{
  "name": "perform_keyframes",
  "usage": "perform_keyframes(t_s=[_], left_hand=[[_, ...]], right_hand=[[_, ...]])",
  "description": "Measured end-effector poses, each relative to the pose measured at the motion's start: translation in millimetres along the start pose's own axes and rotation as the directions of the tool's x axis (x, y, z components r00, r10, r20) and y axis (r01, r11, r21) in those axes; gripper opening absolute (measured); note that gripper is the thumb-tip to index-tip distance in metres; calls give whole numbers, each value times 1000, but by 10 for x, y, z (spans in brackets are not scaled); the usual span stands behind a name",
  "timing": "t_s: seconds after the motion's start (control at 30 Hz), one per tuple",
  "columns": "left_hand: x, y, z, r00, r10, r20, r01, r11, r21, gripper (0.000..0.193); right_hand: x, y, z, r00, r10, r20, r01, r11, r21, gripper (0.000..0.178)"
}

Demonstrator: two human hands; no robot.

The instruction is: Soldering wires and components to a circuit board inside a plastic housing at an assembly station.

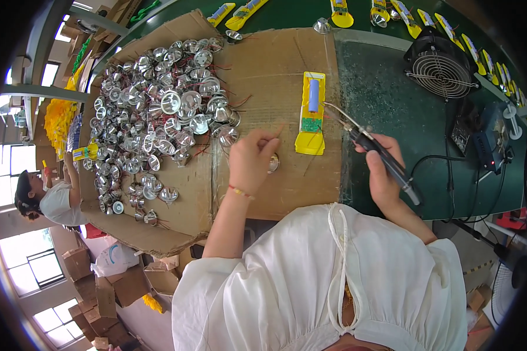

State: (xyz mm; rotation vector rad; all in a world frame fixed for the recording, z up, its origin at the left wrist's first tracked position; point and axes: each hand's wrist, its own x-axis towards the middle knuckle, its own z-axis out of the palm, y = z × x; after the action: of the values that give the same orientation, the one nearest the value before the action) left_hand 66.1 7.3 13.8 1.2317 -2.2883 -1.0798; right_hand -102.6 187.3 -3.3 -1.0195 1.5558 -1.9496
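Right hand (385, 169) grips the soldering iron (373, 149) beside the yellow housing (311, 114), left hand (250, 159) pinches a reflector (273, 163) left of it — probably best kept steady.

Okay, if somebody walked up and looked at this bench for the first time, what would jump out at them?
Probably the big heap of shiny silver reflector cups with thin wires, spread over the cardboard sheet at left. Next, the open yellow casing at the centre, with the soldering iron in the right hand pointing at it, while the left hand pinches one reflector.

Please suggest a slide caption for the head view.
Left hand holds a reflector on cardboard; right hand aims a soldering iron at a yellow casing.
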Motion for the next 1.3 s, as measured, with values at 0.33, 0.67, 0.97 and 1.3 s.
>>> perform_keyframes(t_s=[0.33,0.67,0.97,1.3], left_hand=[[18,115,240,995,-78,61,94,936,-338,17],[72,212,301,998,55,6,-53,978,-202,16],[102,178,290,998,15,59,0,971,-239,17],[114,159,297,997,-13,72,29,975,-222,15]], right_hand=[[24,-169,-14,998,10,59,11,939,-343,14],[77,13,70,996,86,-29,-90,974,-210,15],[67,32,72,989,140,-44,-145,976,-165,13],[18,-26,-9,980,137,-147,-142,989,-25,14]])
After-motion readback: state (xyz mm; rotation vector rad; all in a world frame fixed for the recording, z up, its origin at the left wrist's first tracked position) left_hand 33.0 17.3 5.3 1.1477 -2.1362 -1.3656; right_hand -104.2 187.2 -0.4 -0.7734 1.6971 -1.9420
